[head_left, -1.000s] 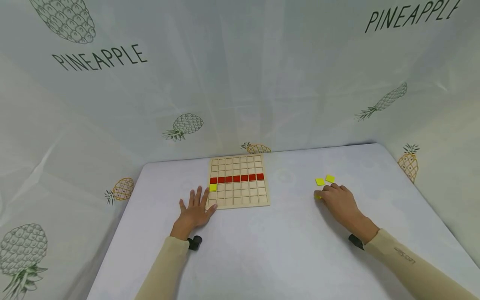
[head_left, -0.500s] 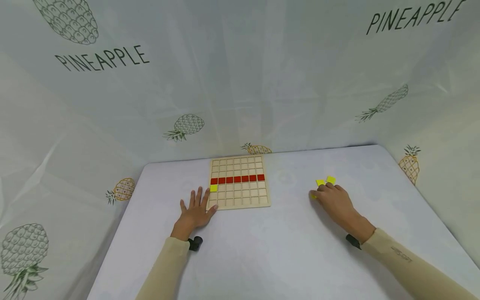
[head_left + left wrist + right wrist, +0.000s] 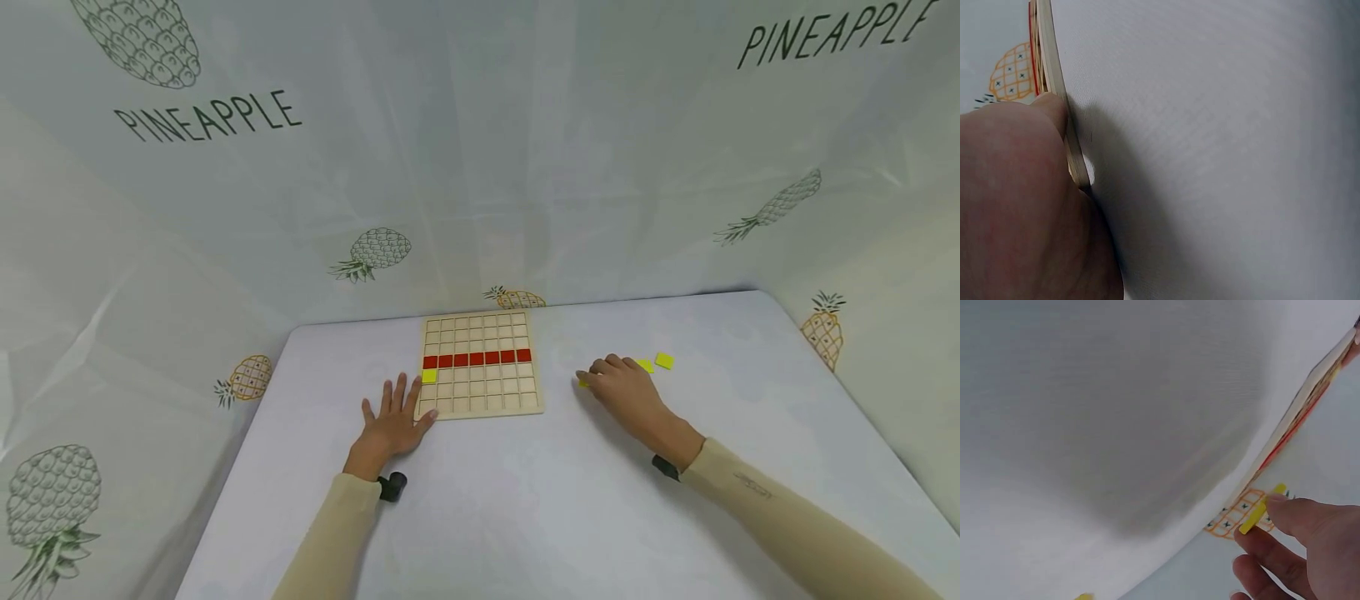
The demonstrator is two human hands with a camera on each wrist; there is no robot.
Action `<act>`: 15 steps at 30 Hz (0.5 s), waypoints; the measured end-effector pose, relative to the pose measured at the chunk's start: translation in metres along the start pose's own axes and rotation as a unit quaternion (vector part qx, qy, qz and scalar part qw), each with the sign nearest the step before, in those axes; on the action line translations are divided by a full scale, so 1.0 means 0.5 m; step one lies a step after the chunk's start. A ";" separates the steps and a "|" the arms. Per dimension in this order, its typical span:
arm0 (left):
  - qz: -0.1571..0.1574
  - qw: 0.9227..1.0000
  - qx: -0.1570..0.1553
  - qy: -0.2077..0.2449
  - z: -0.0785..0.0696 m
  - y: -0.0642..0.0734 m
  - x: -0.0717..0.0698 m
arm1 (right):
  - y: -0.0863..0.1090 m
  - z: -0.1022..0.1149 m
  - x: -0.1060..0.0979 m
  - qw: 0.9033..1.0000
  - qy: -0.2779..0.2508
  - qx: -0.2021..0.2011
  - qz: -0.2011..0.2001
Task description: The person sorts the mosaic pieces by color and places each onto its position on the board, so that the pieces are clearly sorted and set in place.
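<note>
My left hand [image 3: 390, 427] lies with spread fingers at the near left corner of a wooden grid board [image 3: 486, 402], its thumb and index finger touching the board. Across the board's middle runs a row of red square tiles [image 3: 477, 359]. One yellow tile sits in the leftmost cell just below that row. To the right of the board, over the table, my right hand [image 3: 630, 392] pinches a yellow square tile [image 3: 1262, 509] between thumb and index finger, seen edge-on in the right wrist view. Most of this tile is hidden by the fingers in the head view.
Two more yellow tiles [image 3: 664, 361] lie on the white table [image 3: 480, 500] beyond my right hand, one partly covered by it. A pineapple-printed sheet [image 3: 480, 167] hangs behind the table and along its sides.
My right hand has moved left, away from the two loose yellow tiles and toward the board, carrying its tile. My left hand stays put on the board's corner.
</note>
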State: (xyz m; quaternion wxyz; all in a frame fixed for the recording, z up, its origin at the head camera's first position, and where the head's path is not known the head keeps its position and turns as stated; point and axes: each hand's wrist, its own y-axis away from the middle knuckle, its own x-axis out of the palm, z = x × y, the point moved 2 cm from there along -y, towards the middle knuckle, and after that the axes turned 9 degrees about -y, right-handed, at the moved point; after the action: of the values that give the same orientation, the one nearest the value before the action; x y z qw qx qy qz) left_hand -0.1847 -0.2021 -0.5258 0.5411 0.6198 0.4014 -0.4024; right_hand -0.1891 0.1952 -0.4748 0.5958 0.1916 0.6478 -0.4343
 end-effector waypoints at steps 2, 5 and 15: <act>0.002 1.000 -0.001 0.001 0.001 0.001 0.000 | -0.017 0.012 0.004 1.000 -0.003 0.000 0.003; 0.005 1.000 -0.002 -0.001 0.002 0.001 0.000 | -0.039 0.031 0.011 1.000 -0.007 -0.006 -0.002; 0.003 1.000 0.005 0.009 -0.005 0.014 -0.012 | -0.106 0.101 0.026 0.999 -0.002 -0.044 0.005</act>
State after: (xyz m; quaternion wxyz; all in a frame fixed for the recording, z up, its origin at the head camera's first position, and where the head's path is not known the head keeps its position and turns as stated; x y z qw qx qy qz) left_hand -0.1801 -0.2005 -0.5177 0.5354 0.6273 0.4027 -0.3971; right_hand -0.2018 0.1228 -0.4649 0.6070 0.1677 0.6640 -0.4032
